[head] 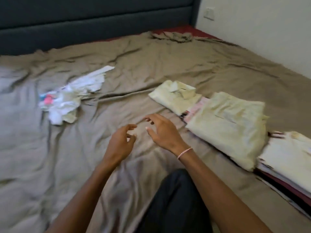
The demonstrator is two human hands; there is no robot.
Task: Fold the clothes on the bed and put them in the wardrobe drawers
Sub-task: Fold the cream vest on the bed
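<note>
A crumpled white garment with pink and blue print lies unfolded on the left of the bed. Three folded piles line the right side: a pale yellow collared shirt, a larger pale yellow folded piece over something pink, and a stack of white and dark red clothes at the right edge. My left hand and my right hand hover over the bare sheet in the middle, fingers loosely curled, holding nothing. The right wrist wears a pink bracelet.
The bed is covered with a wrinkled taupe sheet. A bunched taupe cloth lies near the dark headboard. A white wall runs along the right. My dark-trousered knee rests on the bed's near edge.
</note>
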